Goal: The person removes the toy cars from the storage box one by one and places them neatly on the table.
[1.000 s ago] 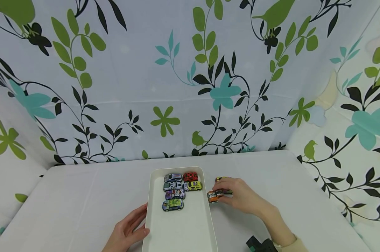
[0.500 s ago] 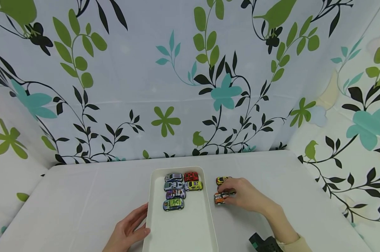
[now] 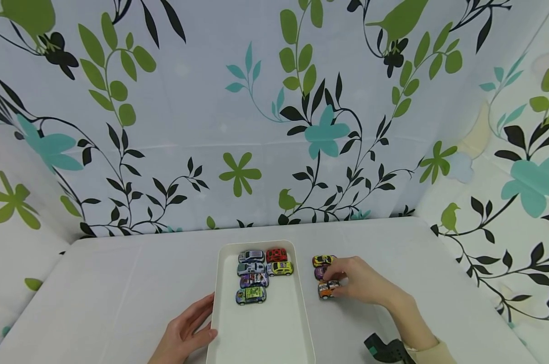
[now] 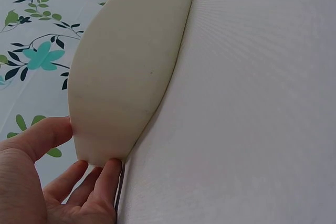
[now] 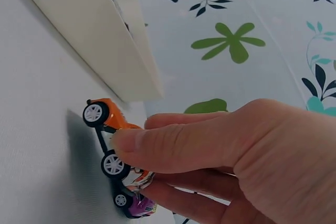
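Note:
My right hand (image 3: 363, 283) pinches an orange-and-white toy car (image 3: 327, 289) between thumb and fingers, right of the tray. In the right wrist view, the thumb lies across the orange car's (image 5: 107, 114) side, and its wheels face the tablecloth. Just beyond it is a purple toy car (image 3: 320, 273), partly hidden by the fingers, and beyond that a yellow-and-black toy car (image 3: 322, 260). My left hand (image 3: 185, 331) holds the left side of the white tray (image 3: 261, 338). Its thumb is at the rim and its fingertips at the wall's lower edge, seen in the left wrist view.
Several toy cars stand in two columns at the tray's far end, among them a red one (image 3: 276, 255) and a green one (image 3: 250, 295). A white cloth (image 3: 120, 283) covers the table. Leaf-patterned fabric (image 3: 188, 101) hangs behind and at both sides.
My right hand has moved right, away from the tray's edge, with the orange car, and more of the purple car shows. My left hand and the tray have stayed in place.

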`<state>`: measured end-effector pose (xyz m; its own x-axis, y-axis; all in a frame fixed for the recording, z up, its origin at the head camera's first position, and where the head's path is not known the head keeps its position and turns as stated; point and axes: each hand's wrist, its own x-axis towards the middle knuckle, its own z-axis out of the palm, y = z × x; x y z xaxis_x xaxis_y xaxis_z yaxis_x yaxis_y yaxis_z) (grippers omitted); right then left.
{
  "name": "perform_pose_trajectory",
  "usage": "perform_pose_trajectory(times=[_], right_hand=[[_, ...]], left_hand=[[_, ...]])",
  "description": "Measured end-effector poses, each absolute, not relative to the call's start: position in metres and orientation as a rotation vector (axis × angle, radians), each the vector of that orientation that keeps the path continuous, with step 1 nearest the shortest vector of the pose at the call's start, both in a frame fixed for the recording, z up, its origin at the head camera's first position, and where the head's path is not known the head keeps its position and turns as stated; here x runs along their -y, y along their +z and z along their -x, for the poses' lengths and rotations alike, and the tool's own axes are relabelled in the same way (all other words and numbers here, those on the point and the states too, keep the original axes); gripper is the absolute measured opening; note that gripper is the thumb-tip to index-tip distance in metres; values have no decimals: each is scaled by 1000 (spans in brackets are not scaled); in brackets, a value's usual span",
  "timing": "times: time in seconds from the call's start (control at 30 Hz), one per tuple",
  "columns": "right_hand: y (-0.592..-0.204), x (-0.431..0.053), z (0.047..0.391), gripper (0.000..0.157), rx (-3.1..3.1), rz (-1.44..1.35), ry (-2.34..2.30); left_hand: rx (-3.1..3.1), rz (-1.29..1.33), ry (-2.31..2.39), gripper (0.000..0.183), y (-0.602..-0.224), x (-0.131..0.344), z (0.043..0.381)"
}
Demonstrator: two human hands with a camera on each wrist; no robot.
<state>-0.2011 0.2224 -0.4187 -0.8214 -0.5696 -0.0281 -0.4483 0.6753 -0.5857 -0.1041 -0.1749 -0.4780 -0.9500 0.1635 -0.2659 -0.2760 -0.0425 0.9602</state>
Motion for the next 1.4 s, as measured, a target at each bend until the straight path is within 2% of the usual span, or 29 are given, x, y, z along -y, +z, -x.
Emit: perform_pose_trajectory(times=[1.4], right_hand=[[-424,-224,204,21,-2795,815,-788]], left_hand=[[-1940,169,2066,70,-476,172,103]])
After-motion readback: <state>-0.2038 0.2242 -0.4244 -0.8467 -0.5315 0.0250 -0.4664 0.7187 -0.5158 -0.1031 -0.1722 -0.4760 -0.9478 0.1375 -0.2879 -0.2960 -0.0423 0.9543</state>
